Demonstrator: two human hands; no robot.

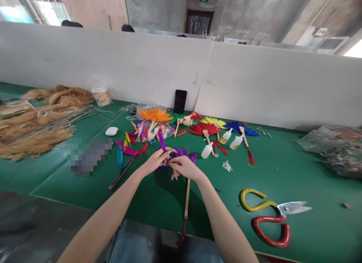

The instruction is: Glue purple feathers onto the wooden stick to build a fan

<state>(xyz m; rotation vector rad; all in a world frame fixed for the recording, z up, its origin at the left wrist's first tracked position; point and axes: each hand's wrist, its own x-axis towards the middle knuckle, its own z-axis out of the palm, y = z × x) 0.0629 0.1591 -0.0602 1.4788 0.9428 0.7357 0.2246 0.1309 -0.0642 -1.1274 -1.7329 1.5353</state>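
My left hand [158, 159] is closed on a purple feather [161, 141], which points up between the fingers. My right hand [183, 166] meets it from the right, thumb and finger pinched at the feather's lower end; the exact contact is partly hidden. Behind and below the right hand lies a purple feather fan [193, 157] with a wooden handle [187, 199] and a red tassel hanging over the table's front edge. Loose yellow, magenta and blue feathers [120, 157] lie left of my left hand.
Orange [154, 114], red [204, 129], yellow and blue [244, 128] fans lie at the back, near white glue bottles [207, 150] and small white beads [227, 166]. Large scissors [271, 214] rest at right. Tan fibre bundles [36, 123] cover the left; a phone [180, 101] leans on the white partition [268, 85].
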